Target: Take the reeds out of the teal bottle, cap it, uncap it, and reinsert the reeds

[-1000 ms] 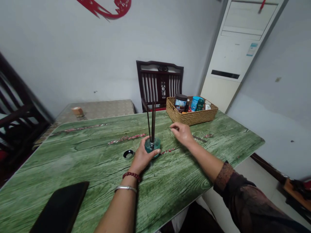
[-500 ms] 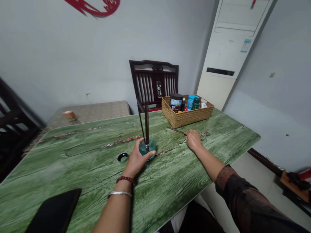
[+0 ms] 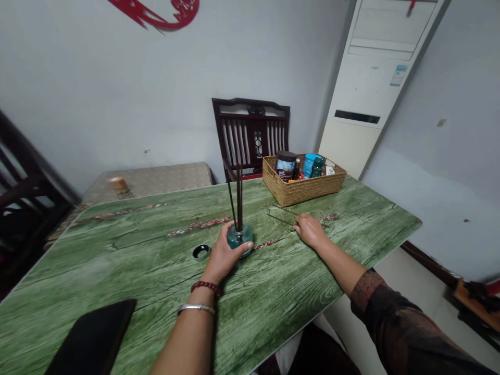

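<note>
My left hand (image 3: 222, 256) is wrapped round a small teal glass diffuser bottle (image 3: 239, 237) that stands upright on the green wood-grain table (image 3: 136, 265). Several dark reed sticks (image 3: 237, 195) rise from the bottle's neck. Right of it, my right hand (image 3: 310, 229) rests on the table with its fingers pinched on thin dark sticks (image 3: 282, 216) that lie flat and point toward the basket. A small black ring-shaped cap (image 3: 201, 252) lies just left of my left hand.
A woven basket (image 3: 304, 185) with jars and bottles stands at the table's far side. A dark wooden chair (image 3: 252, 136) is behind it, a white standing air conditioner (image 3: 371, 83) at the back right. A black flat object (image 3: 94, 341) lies near the front left.
My right hand has slid to the right along the table and closed on the loose sticks lying there. My left hand has stayed on the bottle.
</note>
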The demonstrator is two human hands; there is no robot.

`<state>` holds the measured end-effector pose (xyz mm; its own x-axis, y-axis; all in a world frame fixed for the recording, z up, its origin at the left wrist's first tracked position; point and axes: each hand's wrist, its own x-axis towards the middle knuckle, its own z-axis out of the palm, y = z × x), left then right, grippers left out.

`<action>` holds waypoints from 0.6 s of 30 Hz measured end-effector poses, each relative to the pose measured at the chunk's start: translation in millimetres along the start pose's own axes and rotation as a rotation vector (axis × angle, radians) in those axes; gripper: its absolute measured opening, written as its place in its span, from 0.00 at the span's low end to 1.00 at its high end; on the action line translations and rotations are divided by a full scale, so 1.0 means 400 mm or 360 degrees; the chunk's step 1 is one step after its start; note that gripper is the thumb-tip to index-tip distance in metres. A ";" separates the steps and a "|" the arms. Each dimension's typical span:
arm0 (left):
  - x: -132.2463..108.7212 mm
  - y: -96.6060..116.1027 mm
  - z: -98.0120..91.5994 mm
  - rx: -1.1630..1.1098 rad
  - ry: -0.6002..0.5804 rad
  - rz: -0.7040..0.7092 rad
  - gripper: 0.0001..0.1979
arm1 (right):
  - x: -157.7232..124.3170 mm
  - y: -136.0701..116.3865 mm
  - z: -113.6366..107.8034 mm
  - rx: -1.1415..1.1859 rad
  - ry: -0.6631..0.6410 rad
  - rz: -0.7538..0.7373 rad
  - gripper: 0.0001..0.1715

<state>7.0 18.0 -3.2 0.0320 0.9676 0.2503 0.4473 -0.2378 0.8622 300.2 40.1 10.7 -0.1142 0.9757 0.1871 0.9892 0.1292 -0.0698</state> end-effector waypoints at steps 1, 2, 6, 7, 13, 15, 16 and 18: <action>-0.001 0.002 0.000 -0.0003 0.0000 0.0005 0.41 | -0.001 -0.006 -0.005 0.0000 -0.0022 -0.0008 0.11; -0.001 0.003 0.000 -0.0003 0.0002 0.0011 0.41 | -0.001 -0.012 -0.011 -0.0009 -0.0041 -0.0016 0.12; -0.004 0.010 -0.001 0.0001 0.0027 0.0033 0.41 | 0.018 -0.037 -0.055 0.0246 0.0083 -0.0016 0.10; -0.004 0.011 -0.002 0.0004 0.0036 0.0036 0.41 | 0.028 -0.047 -0.071 0.0448 0.0162 -0.0008 0.08; -0.004 0.008 0.000 -0.0022 0.0038 0.0068 0.39 | 0.071 -0.155 -0.185 0.2103 0.0388 -0.0164 0.12; -0.004 0.008 0.001 -0.0028 0.0054 0.0082 0.39 | 0.074 -0.203 -0.217 0.2381 0.0415 -0.0294 0.14; -0.004 0.008 0.001 -0.0025 0.0059 0.0084 0.39 | 0.075 -0.227 -0.229 0.2444 0.0424 -0.0344 0.15; -0.005 0.008 0.001 -0.0019 0.0057 0.0082 0.39 | 0.080 -0.268 -0.243 0.2496 0.0423 -0.0410 0.16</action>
<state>9.0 15.5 -1.1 0.0228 0.9505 0.3098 0.4354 -0.2884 0.8528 199.4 40.1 119.3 -0.0707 0.8651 0.4966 -0.1368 0.4847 -0.8639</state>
